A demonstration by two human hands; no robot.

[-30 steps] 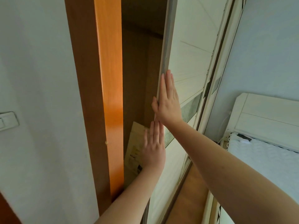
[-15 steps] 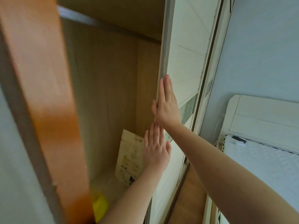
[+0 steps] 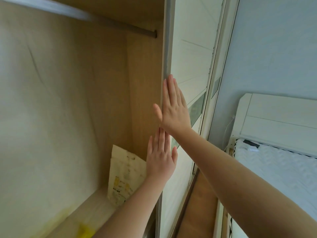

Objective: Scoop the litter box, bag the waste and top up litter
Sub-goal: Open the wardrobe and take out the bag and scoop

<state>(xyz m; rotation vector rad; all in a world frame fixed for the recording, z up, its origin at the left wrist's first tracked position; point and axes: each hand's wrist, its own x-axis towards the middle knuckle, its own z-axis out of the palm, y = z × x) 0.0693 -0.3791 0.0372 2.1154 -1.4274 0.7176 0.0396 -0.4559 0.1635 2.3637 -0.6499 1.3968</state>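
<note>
Currently both hands lie flat, fingers straight, on the sliding wardrobe door (image 3: 188,54) at frame centre, holding nothing. The right hand (image 3: 173,109) sits above; the left hand (image 3: 160,157) sits just below it, fingertips nearly touching the right wrist. A printed paper bag (image 3: 124,174), judged to be the litter supply, stands upright on the wardrobe floor (image 3: 96,208) at lower centre, long axis vertical, directly left of and below the left hand. That hand is nearer. No litter box is visible.
</note>
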